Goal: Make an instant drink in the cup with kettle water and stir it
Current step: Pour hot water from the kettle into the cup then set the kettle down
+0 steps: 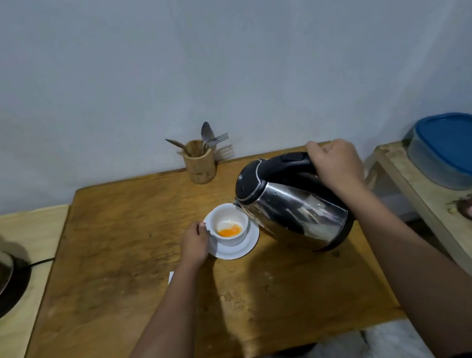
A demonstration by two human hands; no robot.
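Right hand [336, 164] clenched on kettle [289, 201] handle; kettle tilted, spout just over cup [229, 225] rim, body right of cup. Left hand [194, 243] grasps cup's left side. Orange powder [229, 231] wet at bottom. Cup sits on saucer [238, 249].

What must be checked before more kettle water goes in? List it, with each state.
1. Spout over the cup: ok, the tilted kettle has its spout at the rim.
2. Kettle grip: ok, right hand wraps the handle.
3. Cup steadied: ok, left hand holds its side.
4. Cup seated on the saucer: ok.
5. Powder in the cup: ok, orange at the bottom.
6. Stirrer ready: not ok, the spoons stand in the wooden holder.
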